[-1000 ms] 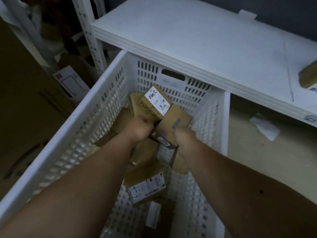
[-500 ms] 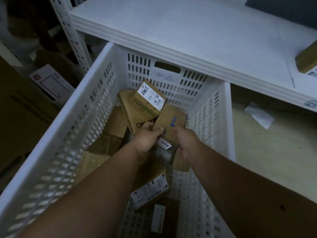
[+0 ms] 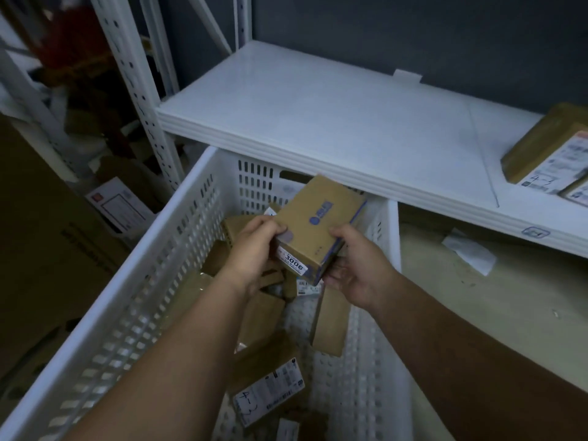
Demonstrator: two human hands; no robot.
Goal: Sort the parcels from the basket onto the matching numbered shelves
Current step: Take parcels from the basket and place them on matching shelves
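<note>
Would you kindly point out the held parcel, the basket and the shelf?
held parcel (image 3: pixel 313 226): head view, its brown top face.
basket (image 3: pixel 152 256): head view, its left rim.
shelf (image 3: pixel 318 122): head view, its bare white board.

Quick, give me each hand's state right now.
Left hand: fingers curled on the box, holding it over the basket.
Right hand: gripping the same box from the other end.

You have one view only, from the camera on your head, wide-angle, so straight lines bow near the edges. It looks forward and steeply down over your own forearms, which enter from the bottom edge. The white basket (image 3: pixel 133 300) lies close below you, filling the lower left; the white shelf (image 3: pixel 334 128) crosses the upper half, a little farther off.
</note>
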